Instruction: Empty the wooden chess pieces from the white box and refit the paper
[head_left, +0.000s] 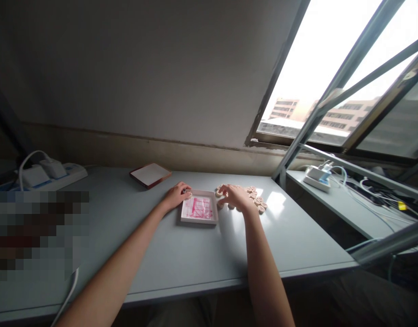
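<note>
A shallow white tray [186,219] lined with a folded sheet printed with a red grid lies at the middle of the grey table [181,259]. My left hand [176,195] rests on the tray's far left corner, fingers curled onto its rim. My right hand [234,196] lies just right of the tray, fingers bent down over a heap of several round pale wooden pieces [256,200], touching the nearest ones. Whether a piece is pinched between the fingers is hidden.
A dark-red lid with a white inside [150,175] lies beyond the tray. A white power strip with plugs [50,175] sits at the far left. Right of the table, a second surface holds a charger block [318,176] and cables under an open window.
</note>
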